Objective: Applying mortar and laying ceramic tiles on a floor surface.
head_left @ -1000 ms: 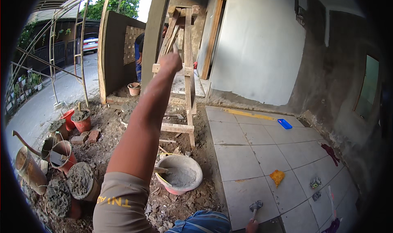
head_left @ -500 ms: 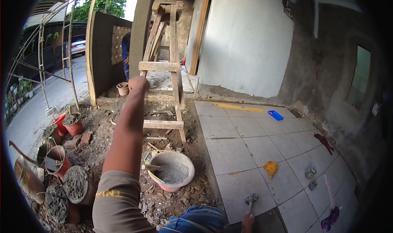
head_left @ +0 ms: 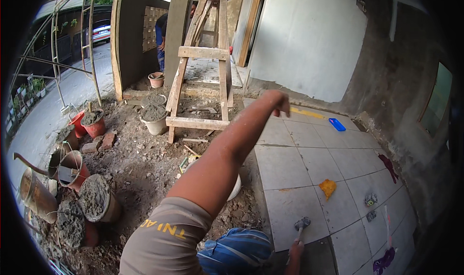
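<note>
Left hand (head_left: 278, 102) hung empty, fingers loosely curled, above laid tiles (head_left: 295, 164); right hand (head_left: 295, 251) (mostly hidden) gripped a rubber mallet (head_left: 301, 224).

Landmark: the wooden ladder (head_left: 205, 67) stands in front of me, on the edge of the dirt.
Floor right of the ladder: pale grey tiles (head_left: 309, 164), laid in rows, with a yellow level (head_left: 309, 113) along the far edge.
Ground left of the ladder: bare earth and rubble (head_left: 140, 164), with buckets of mortar (head_left: 94, 200) and red pots.
Wall behind the ladder: smooth light plaster (head_left: 309, 43), a doorway beside it.
Wall far right of the ladder: rough dark cement (head_left: 401, 86) with a window (head_left: 437, 101).
Beyond the ladder, left: a metal gate frame (head_left: 58, 57) and a street.
Light: daylight.
</note>
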The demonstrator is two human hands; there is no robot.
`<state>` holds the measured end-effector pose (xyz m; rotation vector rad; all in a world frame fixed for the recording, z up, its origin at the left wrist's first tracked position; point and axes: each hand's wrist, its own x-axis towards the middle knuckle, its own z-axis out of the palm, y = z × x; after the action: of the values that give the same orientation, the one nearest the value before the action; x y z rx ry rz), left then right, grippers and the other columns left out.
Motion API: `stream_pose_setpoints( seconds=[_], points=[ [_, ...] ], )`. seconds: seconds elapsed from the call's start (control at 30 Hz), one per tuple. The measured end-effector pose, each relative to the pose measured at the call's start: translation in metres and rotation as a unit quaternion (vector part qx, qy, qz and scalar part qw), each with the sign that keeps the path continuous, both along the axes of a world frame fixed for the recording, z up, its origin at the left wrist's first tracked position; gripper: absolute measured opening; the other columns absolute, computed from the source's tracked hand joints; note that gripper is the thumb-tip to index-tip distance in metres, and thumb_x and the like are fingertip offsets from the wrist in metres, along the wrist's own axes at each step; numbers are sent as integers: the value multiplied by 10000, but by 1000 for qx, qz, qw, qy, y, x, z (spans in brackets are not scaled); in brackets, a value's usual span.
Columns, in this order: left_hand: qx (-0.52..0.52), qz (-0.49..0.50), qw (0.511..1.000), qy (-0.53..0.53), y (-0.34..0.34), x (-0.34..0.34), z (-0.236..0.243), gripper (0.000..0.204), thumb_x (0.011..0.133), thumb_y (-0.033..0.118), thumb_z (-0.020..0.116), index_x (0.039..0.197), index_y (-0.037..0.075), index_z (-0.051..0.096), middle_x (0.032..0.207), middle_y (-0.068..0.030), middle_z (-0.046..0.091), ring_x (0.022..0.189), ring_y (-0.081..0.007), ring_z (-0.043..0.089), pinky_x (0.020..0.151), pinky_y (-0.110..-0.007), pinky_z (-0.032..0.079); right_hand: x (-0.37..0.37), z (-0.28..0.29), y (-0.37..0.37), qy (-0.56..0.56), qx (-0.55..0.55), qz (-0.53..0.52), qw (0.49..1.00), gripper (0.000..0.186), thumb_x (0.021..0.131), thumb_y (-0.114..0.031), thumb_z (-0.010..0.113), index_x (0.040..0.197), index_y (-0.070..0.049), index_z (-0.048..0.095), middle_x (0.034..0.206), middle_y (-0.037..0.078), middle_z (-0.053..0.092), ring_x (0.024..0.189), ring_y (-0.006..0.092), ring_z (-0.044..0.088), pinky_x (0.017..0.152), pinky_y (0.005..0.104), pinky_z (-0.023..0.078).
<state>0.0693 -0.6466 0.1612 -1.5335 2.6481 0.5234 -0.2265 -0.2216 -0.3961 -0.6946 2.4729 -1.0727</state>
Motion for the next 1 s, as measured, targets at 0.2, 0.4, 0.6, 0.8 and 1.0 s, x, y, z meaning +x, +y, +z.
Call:
stream_pose_setpoints(
  seconds=[0.2,0.4,0.6,0.8,1.0],
  points=[
    [-207,131,966,-80,-50,87,-48,424,772,346,844,1156,181,771,1184,-6,751,1016,-220,747,785,-406,613,-33,-39,11,68,-9,49,996,457,1039,-341,466,1004,87,623,752,228,643,527,349,645,468,456,522],
    [-239,165,954,-79,-60,55,-65,319,835,283,753,1131,168,778,1114,4,769,880,-216,765,558,-423,621,-56,-54,20,141,-1,56,988,466,1042,-382,453,1019,58,605,679,167,619,452,288,606,420,423,494],
    [-265,164,946,-88,-83,98,-107,314,837,243,712,1135,171,779,1160,-22,759,956,-209,759,616,-419,629,-2,-30,2,-2,51,48,998,482,1011,-349,474,1016,98,653,970,321,672,938,513,641,843,552,485],
    [-195,262,943,-67,-93,194,-112,338,875,247,682,1177,115,754,1242,-118,720,1138,-281,706,897,-407,573,-16,-31,9,12,48,56,997,489,1021,-357,478,1015,101,647,977,332,665,942,508,634,833,558,478],
    [-210,470,845,-141,-40,422,-120,306,841,245,702,1106,109,777,1131,-90,761,1022,-261,745,799,-398,610,-7,-19,11,-30,-14,77,996,496,1047,-396,456,947,75,574,690,191,585,469,314,584,404,440,469]
  ],
)
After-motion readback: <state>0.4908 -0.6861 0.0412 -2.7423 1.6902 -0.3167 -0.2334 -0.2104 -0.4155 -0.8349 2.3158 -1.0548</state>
